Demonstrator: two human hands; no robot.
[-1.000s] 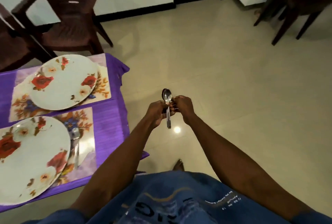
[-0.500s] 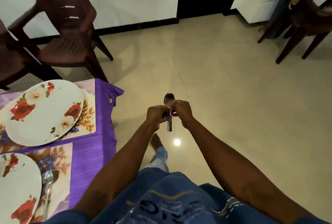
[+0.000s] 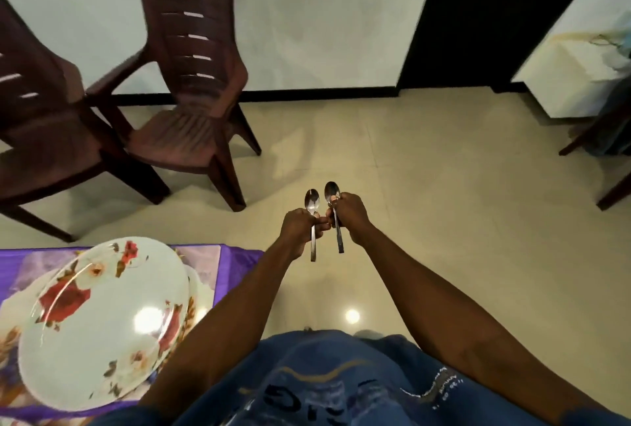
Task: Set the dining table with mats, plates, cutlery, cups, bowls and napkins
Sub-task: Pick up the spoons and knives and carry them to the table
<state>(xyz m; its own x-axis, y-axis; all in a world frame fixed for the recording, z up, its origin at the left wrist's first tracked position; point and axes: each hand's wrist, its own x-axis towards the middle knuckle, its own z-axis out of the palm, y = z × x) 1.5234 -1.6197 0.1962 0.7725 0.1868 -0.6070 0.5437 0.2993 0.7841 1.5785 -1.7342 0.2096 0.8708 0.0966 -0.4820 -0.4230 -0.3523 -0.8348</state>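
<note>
Spoon [image 3: 311, 217] upright in left hand [image 3: 300, 231]; second spoon [image 3: 334, 207], perhaps more, in right hand [image 3: 350, 215].

- Single head-worn wide-angle view, looking forward and steeply down past the blue printed shirt [image 3: 327, 381].
- Purple-clothed table corner [image 3: 235, 275] lies close, lower left; beige tiled floor [image 3: 444, 203] spreads ahead.

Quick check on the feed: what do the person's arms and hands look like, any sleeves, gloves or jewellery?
Both forearms are bare from wrist to elbow. The left hand and right hand wear no gloves, and no rings, watch or bracelets show. The upper arms are out of view, so sleeves cannot be judged. Below is a blue denim garment with dark lettering and small white print.
</note>
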